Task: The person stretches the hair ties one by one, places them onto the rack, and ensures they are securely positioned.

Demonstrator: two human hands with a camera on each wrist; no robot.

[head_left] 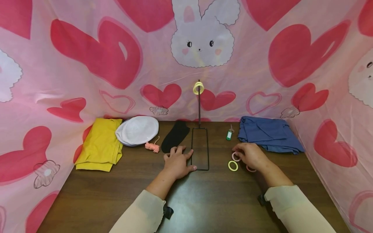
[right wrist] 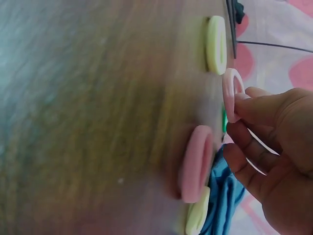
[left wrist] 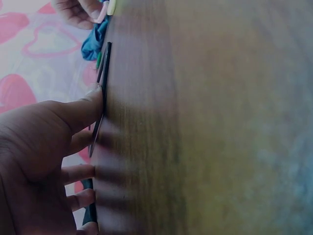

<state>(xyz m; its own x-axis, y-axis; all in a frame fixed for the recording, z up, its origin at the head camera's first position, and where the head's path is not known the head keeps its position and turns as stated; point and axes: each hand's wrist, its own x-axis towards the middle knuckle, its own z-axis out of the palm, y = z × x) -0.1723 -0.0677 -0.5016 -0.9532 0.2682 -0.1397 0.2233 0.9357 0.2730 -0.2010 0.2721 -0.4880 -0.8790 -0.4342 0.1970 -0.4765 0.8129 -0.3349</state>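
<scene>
My right hand (head_left: 253, 156) pinches a pale pink ring (right wrist: 229, 100) between thumb and fingers, the ring tipped on edge. A yellow ring (head_left: 229, 167) lies on the table just in front of it. Beside the hand are a darker pink ring (right wrist: 190, 169) and a second yellow ring (right wrist: 196, 218), both partly hidden in the head view. A black wire stand (head_left: 208, 145) stands mid-table, with yellow rings (head_left: 195, 88) near the top of its post. My left hand (head_left: 178, 163) spreads its fingers over the left side of the base, thumb touching the wire near its front corner.
Left to right along the back lie a folded yellow cloth (head_left: 102, 139), a white cap (head_left: 141, 129), a peach yarn bundle (head_left: 152, 147), a black sock (head_left: 175, 136), a key with a green tag (head_left: 229, 134) and a folded blue cloth (head_left: 268, 132). Pink printed curtain (head_left: 163, 58) surrounds the table.
</scene>
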